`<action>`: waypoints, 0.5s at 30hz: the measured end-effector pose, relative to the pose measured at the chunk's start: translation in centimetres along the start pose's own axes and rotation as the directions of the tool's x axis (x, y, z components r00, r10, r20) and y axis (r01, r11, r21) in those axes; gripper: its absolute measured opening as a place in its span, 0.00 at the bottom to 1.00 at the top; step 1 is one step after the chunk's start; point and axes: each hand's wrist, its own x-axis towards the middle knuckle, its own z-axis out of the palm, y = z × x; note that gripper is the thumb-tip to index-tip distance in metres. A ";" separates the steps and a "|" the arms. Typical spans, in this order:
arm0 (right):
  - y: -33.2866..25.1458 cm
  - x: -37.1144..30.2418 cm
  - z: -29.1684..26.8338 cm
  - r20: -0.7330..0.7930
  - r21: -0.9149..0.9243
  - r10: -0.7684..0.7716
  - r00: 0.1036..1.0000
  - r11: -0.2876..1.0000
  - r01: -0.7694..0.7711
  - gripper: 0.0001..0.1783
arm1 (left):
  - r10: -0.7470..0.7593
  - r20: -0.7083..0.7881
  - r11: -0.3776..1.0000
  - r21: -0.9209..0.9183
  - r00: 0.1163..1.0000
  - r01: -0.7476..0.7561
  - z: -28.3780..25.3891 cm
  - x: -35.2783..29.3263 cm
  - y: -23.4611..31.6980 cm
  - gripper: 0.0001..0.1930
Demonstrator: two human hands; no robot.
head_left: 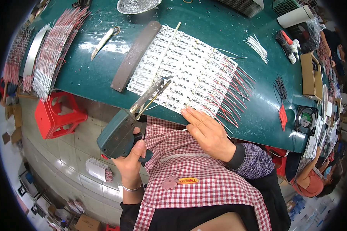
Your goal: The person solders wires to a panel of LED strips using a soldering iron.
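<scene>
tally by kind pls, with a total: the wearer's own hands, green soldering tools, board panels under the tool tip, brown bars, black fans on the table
Hands: 2 (left hand, right hand)
Green soldering tool: 1
Board panel: 1
Brown bar: 1
Black fan: 1
Total: 6

The left hand (132,158) grips, curled; the right hand (209,134) extends palm-down.

One head-worn fisheye looks steeply down from close above onto the green table (266,88).
</scene>
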 end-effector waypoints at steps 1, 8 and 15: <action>0.0 -0.1 -0.1 -0.004 -0.004 0.000 1.000 1.000 0.000 0.08 | -0.004 -0.008 1.000 -0.017 1.000 0.003 0.1 0.0 -0.1 0.25; -0.7 0.6 -2.5 -0.090 0.050 0.081 0.993 0.996 -0.077 0.09 | 0.053 0.031 0.998 -0.017 0.998 -0.052 0.1 0.4 0.3 0.23; 0.3 0.7 0.7 -0.060 -0.010 0.019 0.998 1.000 -0.019 0.10 | 0.045 -0.001 0.999 -0.016 0.999 -0.045 0.7 -0.7 1.7 0.16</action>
